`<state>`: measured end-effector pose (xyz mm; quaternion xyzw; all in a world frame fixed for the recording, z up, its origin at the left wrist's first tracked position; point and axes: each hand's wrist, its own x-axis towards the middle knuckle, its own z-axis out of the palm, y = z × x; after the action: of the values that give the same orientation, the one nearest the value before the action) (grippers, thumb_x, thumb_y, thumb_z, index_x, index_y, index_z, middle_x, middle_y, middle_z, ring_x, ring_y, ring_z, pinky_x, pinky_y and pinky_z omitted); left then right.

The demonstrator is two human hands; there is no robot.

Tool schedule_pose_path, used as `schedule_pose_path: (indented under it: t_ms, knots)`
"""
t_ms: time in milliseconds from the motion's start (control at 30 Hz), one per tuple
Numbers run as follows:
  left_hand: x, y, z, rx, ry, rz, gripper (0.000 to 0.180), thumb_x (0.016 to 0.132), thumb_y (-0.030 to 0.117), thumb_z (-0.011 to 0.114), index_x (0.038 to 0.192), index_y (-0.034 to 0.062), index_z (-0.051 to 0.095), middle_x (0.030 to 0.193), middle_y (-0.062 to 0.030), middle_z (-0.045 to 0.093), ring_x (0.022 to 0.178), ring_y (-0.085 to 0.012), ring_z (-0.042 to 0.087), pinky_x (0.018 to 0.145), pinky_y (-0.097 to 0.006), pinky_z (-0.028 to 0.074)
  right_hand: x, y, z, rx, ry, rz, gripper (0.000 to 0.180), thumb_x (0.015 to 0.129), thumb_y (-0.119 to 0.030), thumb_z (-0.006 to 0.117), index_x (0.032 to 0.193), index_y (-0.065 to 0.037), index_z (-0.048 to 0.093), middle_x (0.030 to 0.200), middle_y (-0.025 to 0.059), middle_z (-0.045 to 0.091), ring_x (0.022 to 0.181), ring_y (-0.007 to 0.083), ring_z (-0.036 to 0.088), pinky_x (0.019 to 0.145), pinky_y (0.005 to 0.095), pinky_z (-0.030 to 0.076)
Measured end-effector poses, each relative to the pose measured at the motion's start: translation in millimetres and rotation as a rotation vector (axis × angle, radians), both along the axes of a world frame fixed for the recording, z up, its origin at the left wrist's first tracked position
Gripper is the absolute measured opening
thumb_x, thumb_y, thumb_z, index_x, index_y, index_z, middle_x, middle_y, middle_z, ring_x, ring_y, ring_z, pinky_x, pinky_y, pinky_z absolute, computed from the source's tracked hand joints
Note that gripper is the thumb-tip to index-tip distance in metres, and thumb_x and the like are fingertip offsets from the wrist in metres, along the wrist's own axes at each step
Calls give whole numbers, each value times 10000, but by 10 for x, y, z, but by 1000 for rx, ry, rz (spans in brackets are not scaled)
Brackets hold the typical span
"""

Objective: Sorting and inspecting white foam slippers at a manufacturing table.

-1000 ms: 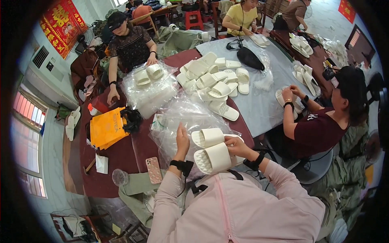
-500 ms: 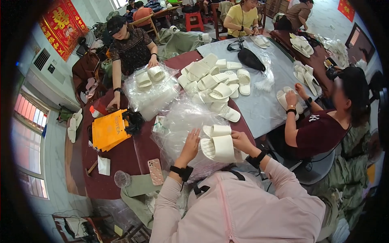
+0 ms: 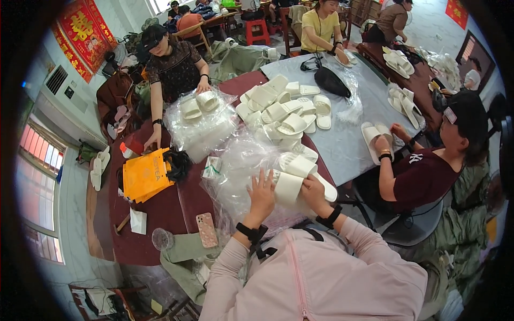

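Just in front of me, a pair of white slide slippers (image 3: 289, 186) is held low over the clear plastic bags (image 3: 243, 155). My right hand (image 3: 316, 193) grips the pair from the right side, partly hidden behind the nearer strap. The farther slipper (image 3: 297, 165) points away to the left, its sole showing at the right of my hand. My left hand (image 3: 262, 193) has its fingers spread and rests against the left edge of the nearer slipper. Beyond them lies a heap of loose white slippers (image 3: 278, 109).
Left on the dark red table (image 3: 160, 224) lie orange bags (image 3: 144, 176), a phone (image 3: 206, 230), a hammer (image 3: 122, 223) and a clear cup (image 3: 162, 238). A co-worker (image 3: 174, 67) stands behind bagged slippers (image 3: 199, 104). Another co-worker (image 3: 428, 166) sits at the right handling slippers (image 3: 376, 140).
My left hand has moved right and now touches the slipper with spread fingers. The pair has turned, showing more of the farther slipper's sole on the right.
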<state>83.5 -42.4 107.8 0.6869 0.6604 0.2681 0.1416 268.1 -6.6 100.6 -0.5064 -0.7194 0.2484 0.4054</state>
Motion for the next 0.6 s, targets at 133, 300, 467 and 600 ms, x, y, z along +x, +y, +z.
schedule_pose_path:
  t_ms: [133, 300, 467, 600]
  knots:
    - [38, 53, 316, 74, -20, 34, 453, 898, 190, 407, 1342, 214, 324, 1404, -124, 242, 1265, -427, 186, 954, -638, 133, -72, -76, 23, -22, 22, 18, 206, 726, -35, 529, 900, -25, 639, 876, 126, 596, 790, 272, 591, 683, 310, 459]
    - [139, -40, 361, 149, 287, -142, 485, 864, 217, 465, 1331, 265, 342, 1411, -106, 234, 1271, -416, 187, 942, -663, 114, -124, 22, -118, -59, 278, -102, 131, 740, -79, 533, 786, -10, 635, 763, 124, 542, 762, 287, 550, 662, 334, 429]
    - [246, -150, 281, 185, 369, -177, 501, 859, 260, 474, 1338, 274, 326, 1421, -87, 219, 1272, -412, 197, 920, -684, 126, -157, 118, -113, -43, 393, -237, 184, 754, -112, 528, 849, -21, 657, 826, 128, 572, 833, 292, 543, 731, 322, 410]
    - [277, -164, 238, 196, 356, -130, 498, 863, 226, 460, 1341, 246, 325, 1421, -97, 217, 1259, -420, 222, 937, -655, 161, -239, 166, -247, -81, 522, -299, 196, 760, -115, 527, 858, -1, 652, 868, 146, 574, 838, 294, 547, 743, 326, 412]
